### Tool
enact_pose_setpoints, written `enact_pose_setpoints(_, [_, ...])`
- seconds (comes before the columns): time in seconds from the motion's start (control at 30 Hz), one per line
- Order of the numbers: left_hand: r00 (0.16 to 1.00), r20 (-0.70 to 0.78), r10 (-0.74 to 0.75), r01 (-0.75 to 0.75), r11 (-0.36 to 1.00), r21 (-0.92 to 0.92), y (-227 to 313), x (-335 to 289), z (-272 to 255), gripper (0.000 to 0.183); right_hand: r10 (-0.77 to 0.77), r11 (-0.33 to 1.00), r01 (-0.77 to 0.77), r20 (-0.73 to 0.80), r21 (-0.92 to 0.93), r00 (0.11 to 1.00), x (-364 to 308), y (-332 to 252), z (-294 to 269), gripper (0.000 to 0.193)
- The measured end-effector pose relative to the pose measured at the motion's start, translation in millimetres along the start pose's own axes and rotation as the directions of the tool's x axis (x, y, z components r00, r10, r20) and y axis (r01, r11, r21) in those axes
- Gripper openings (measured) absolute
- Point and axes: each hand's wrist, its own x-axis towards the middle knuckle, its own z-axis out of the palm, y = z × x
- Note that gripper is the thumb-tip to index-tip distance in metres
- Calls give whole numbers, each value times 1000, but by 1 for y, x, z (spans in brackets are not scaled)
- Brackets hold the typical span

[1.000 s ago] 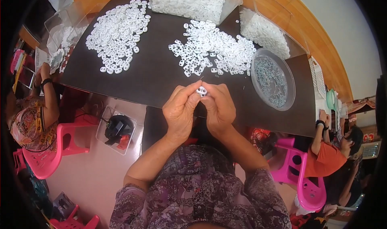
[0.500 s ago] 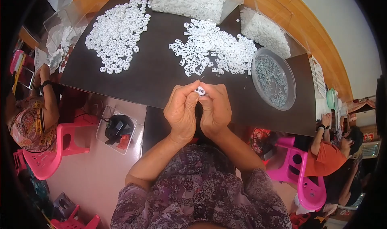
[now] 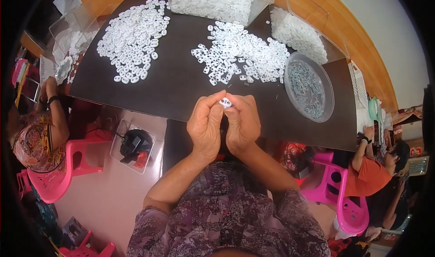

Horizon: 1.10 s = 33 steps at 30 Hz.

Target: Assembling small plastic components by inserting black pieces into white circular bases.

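Note:
Between my fingertips sits a small white two-hole plastic piece (image 3: 225, 103). My left hand (image 3: 205, 126) pinches it from the left, and my right hand (image 3: 243, 123) closes on it from the other side. Both are held just over the near edge of the dark table (image 3: 181, 94). Beyond them lies a heap of white two-hole pieces (image 3: 244, 53). Another pile of white oval pieces (image 3: 131, 44) spreads at the far left. To the right, a round clear tray (image 3: 330, 98) holds many small metal springs or screws; which of these I cannot tell.
A clear bin of white pieces (image 3: 213, 5) stands at the back, with a second bin (image 3: 299, 35) right of it. Co-workers sit at left (image 3: 38, 139) and right (image 3: 369, 173) on pink chairs. A plastic box (image 3: 136, 144) with dark items stands below the table's left side.
My hands stay almost in place around the white piece, which looks slightly turned between the fingertips. The whole view has shifted slightly.

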Motion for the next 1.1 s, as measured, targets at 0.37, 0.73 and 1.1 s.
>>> enact_pose_setpoints(0.37, [993, -73, 89, -83, 993, 85, -8, -5, 3, 19, -65, 996, 65, 1, -64, 998, -2, -1, 3, 14])
enact_pose_setpoints(0.73, [993, -59, 107, -92, 974, 206, -6, -2, 1, 17, -109, 992, 110, 14, -60, 994, 2, 4, 3, 10])
enact_pose_setpoints(1.1, [778, 482, 403, -625, 581, 522, 70, 17, -27, 54, 547, 723, -592, 227, 357, 805, 29, -46, -16, 10])
